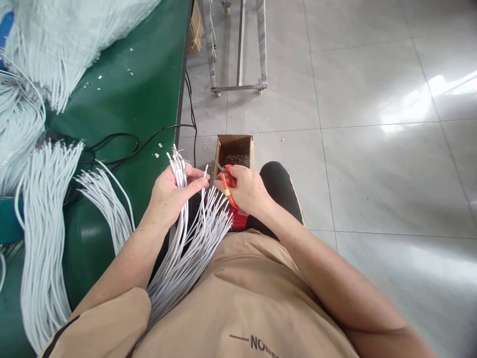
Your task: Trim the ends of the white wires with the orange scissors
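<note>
My left hand (167, 196) is closed around a small bundle of white cables (181, 176). Between its thumb and fingertip it pinches the end of a single white cable (206, 171), which points upward. Close by on the right, my right hand (251, 189) is wrapped around red-handled pliers (227, 191) with a yellow band on one handle. Their dark jaws are beside the pinched cable end, apart from it as far as I can see. More loose white cables (203, 236) lie across my lap below both hands, ends up.
A cardboard box (252, 149) with small scraps inside stands on the floor beyond my hands. White cable bundles (44, 223) and a black cord (156, 130) lie on the green table (149, 64) at left. A wheeled metal frame (238, 88) stands farther off; scraps dot the floor.
</note>
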Tool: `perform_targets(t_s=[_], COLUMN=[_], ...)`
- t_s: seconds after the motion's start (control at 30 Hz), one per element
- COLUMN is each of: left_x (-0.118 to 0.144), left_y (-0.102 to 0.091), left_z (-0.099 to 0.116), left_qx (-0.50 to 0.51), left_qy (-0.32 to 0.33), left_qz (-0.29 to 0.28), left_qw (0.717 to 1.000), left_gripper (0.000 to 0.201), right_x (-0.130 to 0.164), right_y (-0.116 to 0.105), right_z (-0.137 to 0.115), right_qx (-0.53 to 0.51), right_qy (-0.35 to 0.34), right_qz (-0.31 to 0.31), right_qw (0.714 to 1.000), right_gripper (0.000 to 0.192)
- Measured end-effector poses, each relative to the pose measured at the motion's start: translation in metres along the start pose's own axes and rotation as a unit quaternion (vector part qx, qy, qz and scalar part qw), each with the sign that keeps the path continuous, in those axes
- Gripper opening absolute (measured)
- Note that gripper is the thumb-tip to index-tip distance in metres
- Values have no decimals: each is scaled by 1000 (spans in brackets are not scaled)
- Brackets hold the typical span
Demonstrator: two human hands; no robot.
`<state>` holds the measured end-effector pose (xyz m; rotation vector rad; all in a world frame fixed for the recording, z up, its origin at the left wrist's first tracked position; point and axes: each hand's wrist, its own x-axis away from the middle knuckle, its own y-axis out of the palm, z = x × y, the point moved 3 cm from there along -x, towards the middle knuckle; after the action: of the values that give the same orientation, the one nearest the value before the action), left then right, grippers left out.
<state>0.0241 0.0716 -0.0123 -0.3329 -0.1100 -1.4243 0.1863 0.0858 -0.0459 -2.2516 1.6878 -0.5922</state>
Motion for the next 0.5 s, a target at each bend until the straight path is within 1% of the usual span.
perform_targets(t_s=[0.07,0.13,0.33,0.5], left_x=[0,0,2,4], left_y=[-1,-1,-2,-1], left_z=[0,-1,0,5], left_qx=[-13,-32,-124,-198], left_qy=[5,13,50,63], left_qz=[4,4,12,24], left_qw=[1000,999,991,978], left_gripper=[34,32,22,16], right_x=[1,3,6,8], right_y=[2,3,-1,-4], right_z=[-1,-3,-13,-18], right_qx=[106,155,230,286], right_qy=[-31,-37,-35,-31], right_qz=[-8,-20,-44,-49], right_qw=[994,987,972,956], right_gripper=[30,29,34,29])
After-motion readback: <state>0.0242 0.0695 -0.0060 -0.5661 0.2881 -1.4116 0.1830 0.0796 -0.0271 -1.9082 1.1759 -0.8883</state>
